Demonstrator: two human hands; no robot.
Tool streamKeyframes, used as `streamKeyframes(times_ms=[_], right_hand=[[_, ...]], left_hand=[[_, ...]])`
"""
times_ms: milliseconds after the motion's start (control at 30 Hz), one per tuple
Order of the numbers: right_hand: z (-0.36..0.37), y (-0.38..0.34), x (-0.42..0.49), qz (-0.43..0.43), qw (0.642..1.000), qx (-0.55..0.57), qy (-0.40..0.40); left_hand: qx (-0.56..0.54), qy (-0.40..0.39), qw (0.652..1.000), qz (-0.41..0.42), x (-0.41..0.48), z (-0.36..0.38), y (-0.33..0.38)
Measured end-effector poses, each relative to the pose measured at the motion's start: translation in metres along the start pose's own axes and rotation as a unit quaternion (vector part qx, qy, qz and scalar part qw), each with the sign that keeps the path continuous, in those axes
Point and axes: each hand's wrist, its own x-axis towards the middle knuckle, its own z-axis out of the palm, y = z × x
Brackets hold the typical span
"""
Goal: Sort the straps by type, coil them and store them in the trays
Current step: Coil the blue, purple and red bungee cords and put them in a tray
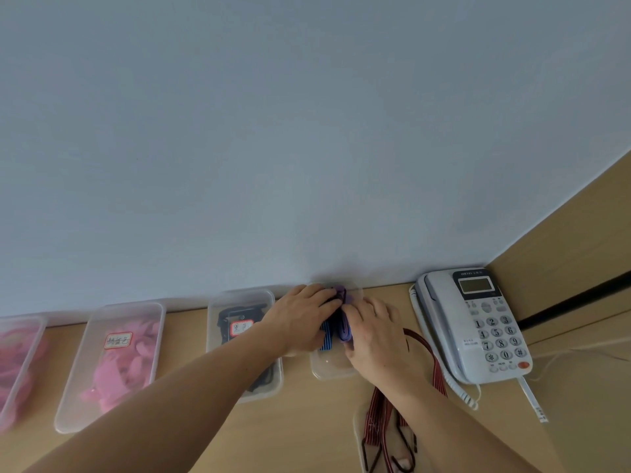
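A clear tray [329, 370] stands against the wall between the phone and another tray. Inside it lie a blue striped strap [326, 337] and a purple strap [344, 331], side by side. My left hand [302, 319] reaches in from the left and rests on the straps, fingers laid over their far end. My right hand [374, 336] comes from the right and presses against the purple strap. Whether either hand grips a strap is hidden by the fingers. A red-and-black striped strap [426, 356] with metal hooks trails on the desk under my right forearm.
To the left stand a labelled tray of black straps [239, 302], a labelled tray of pink straps [119, 356] and a further pink tray [17, 363] at the edge. A grey desk phone [478, 326] sits at the right, by the wall corner.
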Motion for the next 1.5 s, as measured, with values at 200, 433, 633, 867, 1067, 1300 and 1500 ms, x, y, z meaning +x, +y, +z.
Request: streamKeyframes(times_ms=[200,433,633,867,1067,1300,1500], right_hand=[[0.004,-0.006,0.003,0.014,1.000,-0.008,-0.003],[0.002,0.000,0.002,0.031,0.996,0.072,-0.031],[-0.006,0.014,-0.002,0.027,0.992,0.105,-0.064],[-0.036,0.046,-0.029,0.046,0.985,0.167,-0.024],[-0.036,0.081,-0.096,0.100,0.969,0.178,-0.140],[-0.016,0.064,-0.133,0.052,0.957,0.210,-0.193],[0.001,0.032,-0.150,0.019,0.951,0.194,-0.241]], left_hand=[[-0.021,-0.003,1.000,-0.006,0.004,-0.002,0.003],[-0.024,0.008,1.000,-0.012,0.001,0.000,0.005],[-0.003,-0.004,0.999,-0.036,0.000,-0.011,0.012],[-0.054,0.032,0.993,-0.104,-0.009,-0.046,0.056],[-0.130,0.016,0.978,-0.164,-0.026,-0.036,0.130],[-0.256,0.063,0.911,-0.316,-0.044,-0.010,0.183],[-0.304,0.033,0.863,-0.401,-0.073,-0.005,0.200]])
